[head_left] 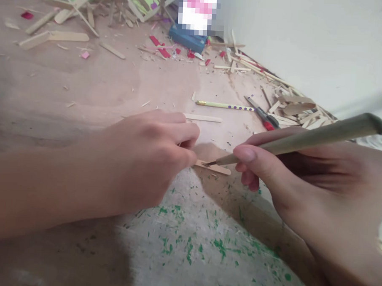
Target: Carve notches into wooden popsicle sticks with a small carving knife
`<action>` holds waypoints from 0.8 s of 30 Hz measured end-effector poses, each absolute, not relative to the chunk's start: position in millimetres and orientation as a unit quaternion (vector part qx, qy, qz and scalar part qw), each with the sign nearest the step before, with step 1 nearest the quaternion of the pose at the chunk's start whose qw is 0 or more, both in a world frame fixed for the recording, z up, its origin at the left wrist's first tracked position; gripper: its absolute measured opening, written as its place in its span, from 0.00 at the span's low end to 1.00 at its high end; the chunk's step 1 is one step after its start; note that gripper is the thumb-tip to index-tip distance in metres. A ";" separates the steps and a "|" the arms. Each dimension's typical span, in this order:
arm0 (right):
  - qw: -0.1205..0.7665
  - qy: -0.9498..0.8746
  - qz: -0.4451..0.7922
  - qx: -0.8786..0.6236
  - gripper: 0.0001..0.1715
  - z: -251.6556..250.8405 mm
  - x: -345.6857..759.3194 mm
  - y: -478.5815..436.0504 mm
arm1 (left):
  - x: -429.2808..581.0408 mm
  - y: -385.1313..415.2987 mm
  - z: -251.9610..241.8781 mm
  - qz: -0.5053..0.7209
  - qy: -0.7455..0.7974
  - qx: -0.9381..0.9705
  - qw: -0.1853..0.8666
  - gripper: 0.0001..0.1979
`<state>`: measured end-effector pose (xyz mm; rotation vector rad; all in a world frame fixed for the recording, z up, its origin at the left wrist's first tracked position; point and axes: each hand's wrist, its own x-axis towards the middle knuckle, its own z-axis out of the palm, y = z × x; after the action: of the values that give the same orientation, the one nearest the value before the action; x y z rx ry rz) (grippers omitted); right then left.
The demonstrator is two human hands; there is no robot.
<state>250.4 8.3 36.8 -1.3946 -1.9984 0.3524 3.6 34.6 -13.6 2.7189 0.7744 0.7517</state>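
Note:
My left hand (152, 154) is closed, its fingertips pinching one end of a small wooden craft stick (220, 168) that lies flat on the board. My right hand (287, 172) grips a craft knife with a long grey-green handle (318, 136). The dark tip of the knife (210, 163) rests on the stick, just right of my left fingers. Part of the stick is hidden under my left hand.
A wooden board (85, 88) with green paint flecks near me serves as the work surface. A yellow dotted pencil (224, 105), red-handled pliers (263, 114), another stick (203, 118), a blue box (187, 39) and heaps of stick offcuts lie beyond, along a white wall (309, 38).

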 end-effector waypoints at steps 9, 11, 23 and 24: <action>0.327 -0.776 0.153 -0.518 0.08 39.2 246.2 7.7 | 3.4 34.5 -10.6 0.246 0.269 0.924 0.114 0.18; 0.320 -0.792 0.145 -0.499 0.07 40.3 245.1 7.9 | 3.3 34.5 -11.7 0.243 0.266 0.926 0.114 0.17; 0.292 -0.841 0.210 -0.404 0.08 44.8 253.9 16.2 | 4.9 32.0 -15.8 0.233 0.275 0.928 0.096 0.16; 0.294 -0.842 0.209 -0.400 0.08 44.4 255.4 15.9 | 4.8 31.5 -16.0 0.235 0.277 0.927 0.098 0.15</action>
<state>255.4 15.9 44.4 -1.0657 -2.2420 0.5569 4.8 31.5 -16.0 2.7430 0.8186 0.6941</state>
